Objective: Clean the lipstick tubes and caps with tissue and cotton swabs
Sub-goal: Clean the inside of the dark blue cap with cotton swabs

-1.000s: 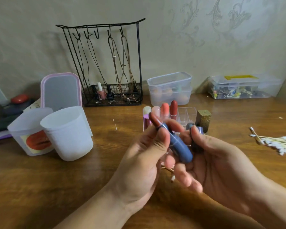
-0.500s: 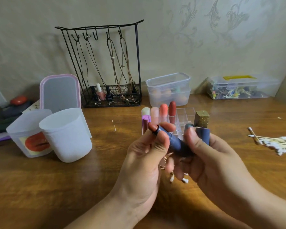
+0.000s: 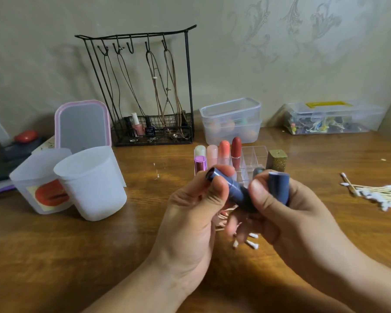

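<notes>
Blue lipstick tube [image 3: 231, 188] is mid-air over the wooden table [image 3: 99, 256], tilted, open end up-left. Left hand [image 3: 194, 213] pinches it near the top, thumb and fingers curled round it. Right hand [image 3: 278, 204] grips the blue cap [image 3: 279, 186], fingers wrapped round it, thumb just beside the tube's lower end. Used cotton swabs [image 3: 246, 241] lie on the table under the hands. Clear organizer [image 3: 253, 159] with upright lipsticks [image 3: 224, 152] sits behind. Fresh swab pile [image 3: 379, 194] at right; two white cups [image 3: 90, 184] at left.
</notes>
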Demonstrator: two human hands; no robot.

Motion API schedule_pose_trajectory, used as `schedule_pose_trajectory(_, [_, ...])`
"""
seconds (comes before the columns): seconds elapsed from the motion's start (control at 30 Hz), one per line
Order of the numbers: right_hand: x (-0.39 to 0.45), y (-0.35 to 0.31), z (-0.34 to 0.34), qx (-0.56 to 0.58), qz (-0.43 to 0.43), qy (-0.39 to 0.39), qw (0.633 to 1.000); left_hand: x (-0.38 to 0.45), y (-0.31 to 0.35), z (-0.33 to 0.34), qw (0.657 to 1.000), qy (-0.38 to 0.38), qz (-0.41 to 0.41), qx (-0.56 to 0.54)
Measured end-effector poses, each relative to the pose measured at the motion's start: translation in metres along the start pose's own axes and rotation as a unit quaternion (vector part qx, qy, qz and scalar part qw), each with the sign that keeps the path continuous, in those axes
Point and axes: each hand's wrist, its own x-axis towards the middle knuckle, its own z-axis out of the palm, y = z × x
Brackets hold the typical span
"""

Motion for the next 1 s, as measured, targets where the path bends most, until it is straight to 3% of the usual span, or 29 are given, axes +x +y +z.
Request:
schedule_pose_trajectory(0.1, [0.002, 0.004, -0.005, -0.051, -0.03, 0.05, 0.997, 0.002, -0.004, -0.001, 0.999, 0.013, 0.023, 0.02])
schedule_pose_trajectory(0.17, [0.0, 0.012, -0.007, -0.171, -0.109, 0.096, 0.975, 0.001, -0.007, 0.0, 0.999, 0.021, 0.03, 0.007])
schedule_pose_trajectory(0.27, [-0.002, 0.018, -0.007, -0.345, -0.225, 0.129, 0.902, -0.002, -0.009, 0.004, 0.998, 0.053, 0.035, -0.009])
schedule_pose_trajectory(0.4, [-0.001, 0.019, -0.013, -0.49, -0.324, 0.09, 0.804, -0.004, -0.009, 0.01, 0.996, 0.079, 0.047, -0.013])
schedule_pose_trajectory(0.47, [0.001, 0.02, -0.015, -0.516, -0.329, 0.084, 0.786, -0.004, -0.01, 0.009, 0.995, 0.081, 0.05, -0.015])
schedule_pose_trajectory(0.5, [0.001, 0.019, -0.015, -0.497, -0.313, 0.088, 0.805, -0.003, -0.01, 0.007, 0.996, 0.081, 0.047, -0.008])
schedule_pose_trajectory(0.6, [0.001, 0.008, -0.005, -0.277, -0.199, 0.103, 0.934, -0.002, -0.01, 0.004, 0.996, 0.021, 0.05, 0.074])
schedule_pose_trajectory(0.67, [0.002, 0.004, -0.003, -0.148, -0.151, 0.09, 0.973, -0.004, -0.011, 0.005, 0.99, -0.019, 0.041, 0.132])
schedule_pose_trajectory(0.83, [-0.001, -0.002, -0.012, -0.198, -0.122, 0.016, 0.973, -0.004, -0.006, 0.004, 0.983, 0.015, 0.047, 0.178])
schedule_pose_trajectory(0.9, [-0.001, -0.007, -0.019, -0.253, -0.138, 0.037, 0.957, 0.001, -0.004, -0.001, 0.973, 0.047, 0.072, 0.214])
schedule_pose_trajectory(1.0, [0.003, -0.013, -0.03, -0.228, -0.143, 0.059, 0.961, 0.004, -0.002, -0.005, 0.961, 0.033, 0.079, 0.261])
